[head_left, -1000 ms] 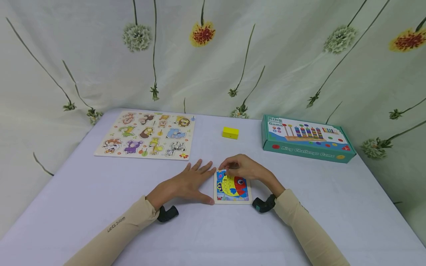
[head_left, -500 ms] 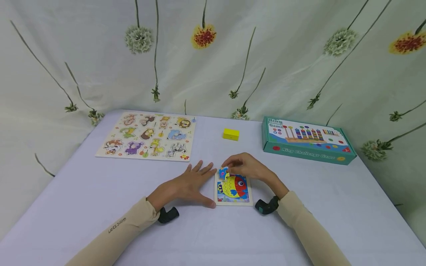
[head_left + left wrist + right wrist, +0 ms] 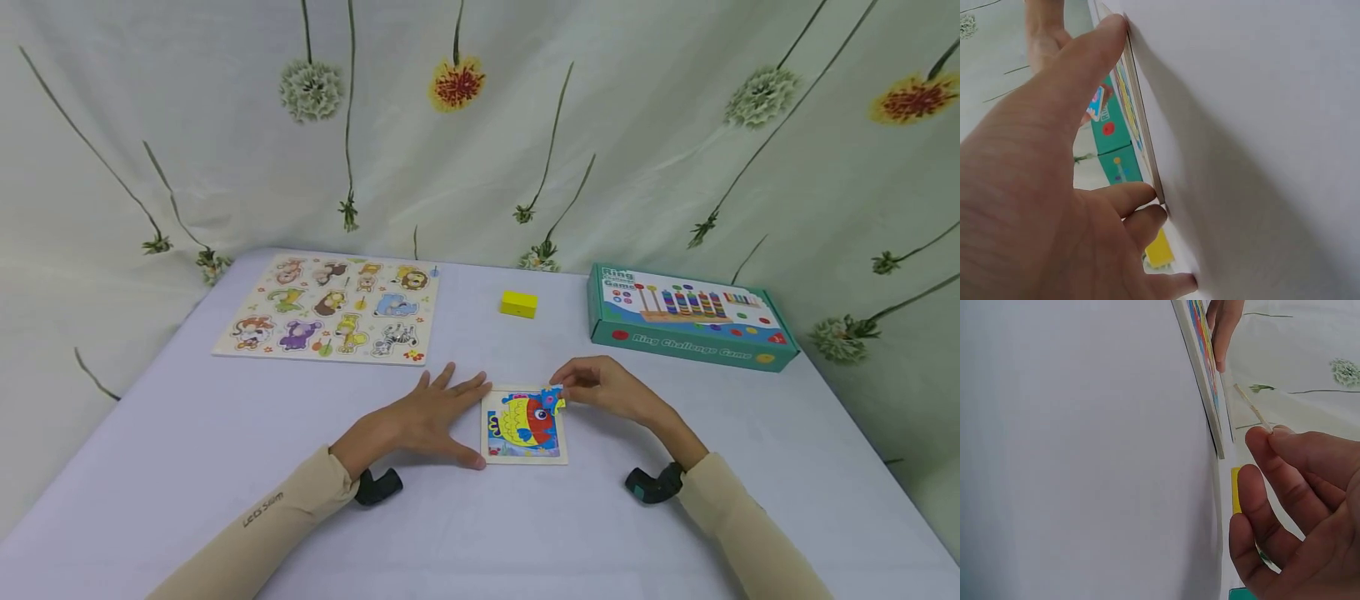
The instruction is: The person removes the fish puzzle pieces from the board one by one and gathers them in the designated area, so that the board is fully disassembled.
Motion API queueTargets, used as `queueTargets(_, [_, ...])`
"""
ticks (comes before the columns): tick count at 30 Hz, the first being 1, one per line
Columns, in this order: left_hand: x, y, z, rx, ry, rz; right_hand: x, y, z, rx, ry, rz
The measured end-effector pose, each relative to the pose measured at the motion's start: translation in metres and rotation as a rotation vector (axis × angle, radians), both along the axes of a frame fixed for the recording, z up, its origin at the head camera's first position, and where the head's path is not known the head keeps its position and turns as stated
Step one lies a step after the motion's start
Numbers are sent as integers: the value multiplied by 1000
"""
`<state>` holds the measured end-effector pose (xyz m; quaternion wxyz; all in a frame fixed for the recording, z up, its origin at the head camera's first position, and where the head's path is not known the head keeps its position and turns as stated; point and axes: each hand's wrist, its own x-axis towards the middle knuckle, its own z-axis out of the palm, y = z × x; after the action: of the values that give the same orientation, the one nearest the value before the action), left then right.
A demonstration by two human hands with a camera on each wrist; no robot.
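A small framed fish puzzle (image 3: 523,459) lies flat on the white cloth, its fish yellow with a red head. Along its left edge rests my left hand (image 3: 422,423), fingers spread and thumb extended. In the left wrist view, the thumb and fingertips (image 3: 1142,195) touch the frame's side. My right hand (image 3: 611,389) pinches a blue puzzle piece (image 3: 552,398) with a yellow corner between thumb and index finger, over the puzzle's upper right corner. The right wrist view shows this piece (image 3: 1252,407) nearly edge-on, raised apart from the board.
A yellow block (image 3: 519,304) sits behind the puzzle. At back left lies a larger animal puzzle board (image 3: 358,304); a green Ring Challenge Game box (image 3: 693,343) stands at back right. A flowered curtain (image 3: 480,142) hangs behind the table.
My right hand has lifted the blue piece from the puzzle's upper left area and carried it right, to the upper right corner. The left hand has stayed in place.
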<state>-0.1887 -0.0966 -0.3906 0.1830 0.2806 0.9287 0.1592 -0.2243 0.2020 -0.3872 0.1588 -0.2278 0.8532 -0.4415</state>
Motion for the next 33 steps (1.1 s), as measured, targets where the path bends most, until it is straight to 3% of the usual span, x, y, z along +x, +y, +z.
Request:
queueTargets(21, [0,0,1,-3,5,-10,3,42,-7,39,9,-71])
queueTargets(33, [1,0,1,-2,3,-3,4,53,-12,18,-9,-61])
